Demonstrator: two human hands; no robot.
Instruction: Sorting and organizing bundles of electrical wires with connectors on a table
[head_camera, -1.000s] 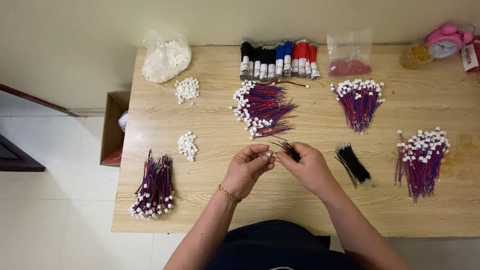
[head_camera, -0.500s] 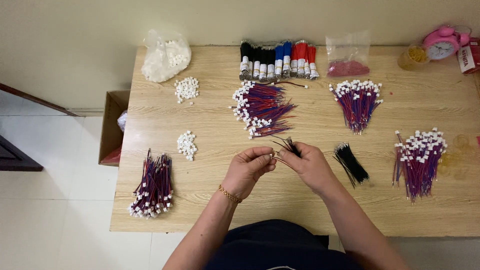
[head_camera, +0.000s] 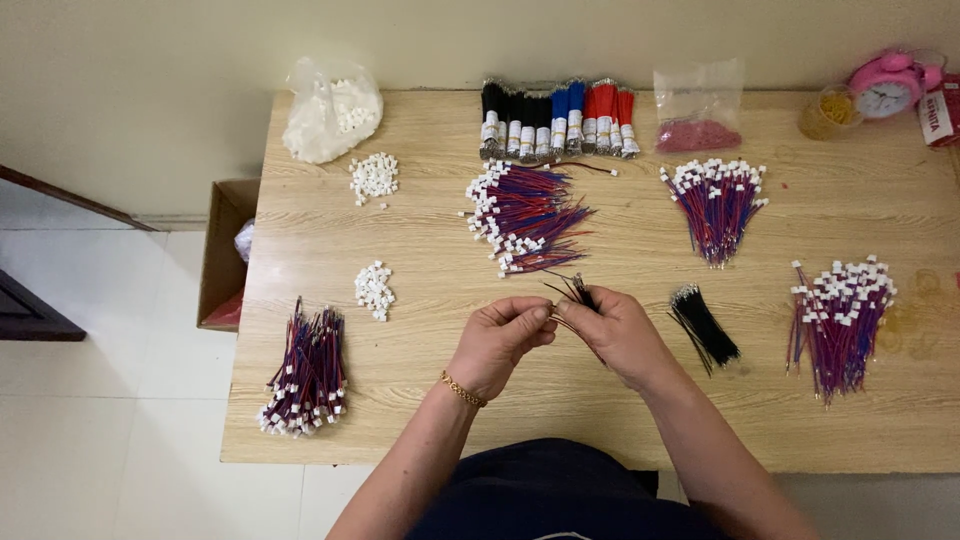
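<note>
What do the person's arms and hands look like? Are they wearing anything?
Both arms are bare up to the picture's bottom edge, with no sleeves, gloves or watch showing. The left hand has a thin gold chain bracelet round its wrist. The right hand has nothing on its wrist. I can't make out any rings.

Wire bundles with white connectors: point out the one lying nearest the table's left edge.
The bundle at the table's front-left corner, left of the left hand. The other three lie mid-table or right.
</note>
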